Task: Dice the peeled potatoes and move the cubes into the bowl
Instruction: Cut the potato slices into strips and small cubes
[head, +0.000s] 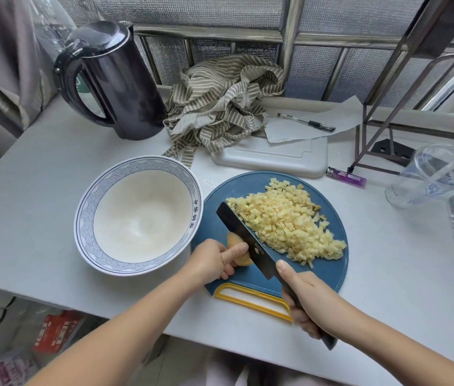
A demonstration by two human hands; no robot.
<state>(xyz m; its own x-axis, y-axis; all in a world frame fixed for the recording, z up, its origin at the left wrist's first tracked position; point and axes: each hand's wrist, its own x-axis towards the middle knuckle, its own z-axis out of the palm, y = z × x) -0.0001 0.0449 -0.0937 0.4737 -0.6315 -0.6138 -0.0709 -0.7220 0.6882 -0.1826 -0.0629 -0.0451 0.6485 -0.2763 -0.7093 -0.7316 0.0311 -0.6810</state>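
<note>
Right hand (pixel 302 299) wrapped tight round the handle of the black cleaver (pixel 248 240), thumb up against the blade, while the left hand (pixel 216 259) curls its fingers over a peeled potato piece (pixel 234 240) at the blue cutting board's (pixel 328 271) left edge. Blade sits between that piece and the heap of potato cubes (pixel 287 221) on the board. Just left, the patterned bowl (pixel 136 215) touches the board; beyond stand a dark kettle (pixel 120 82) and striped cloth (pixel 220 107).

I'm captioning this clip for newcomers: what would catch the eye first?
The potato cubes heaped on the blue board strike first. The right hand grips a black knife across the board, beside a potato piece that the left hand holds. An empty bowl stands left of the board.
</note>
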